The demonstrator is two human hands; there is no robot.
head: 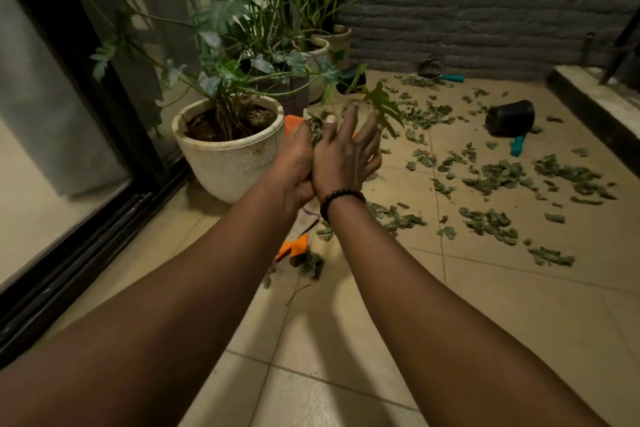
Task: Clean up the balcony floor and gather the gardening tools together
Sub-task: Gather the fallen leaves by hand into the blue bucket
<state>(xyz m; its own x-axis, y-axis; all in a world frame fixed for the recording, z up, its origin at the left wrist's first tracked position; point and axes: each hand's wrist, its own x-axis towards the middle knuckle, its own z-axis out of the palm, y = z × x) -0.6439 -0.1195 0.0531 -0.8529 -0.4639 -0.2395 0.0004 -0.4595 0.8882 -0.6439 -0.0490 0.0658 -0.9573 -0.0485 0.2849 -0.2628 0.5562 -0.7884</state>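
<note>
Both hands are raised together above the floor: the right hand has its fingers spread straight, the left hand presses against it, holding nothing I can see. Dry leaves litter the floor's right side; teal-handled tools lie beside the toppled black pot. Brushing palms here risks dropping debris back onto the floor.

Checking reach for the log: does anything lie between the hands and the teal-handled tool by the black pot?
Only scattered leaves on bare tiles separate the hands from the teal-handled tool; the black pot lies just behind it.
</note>
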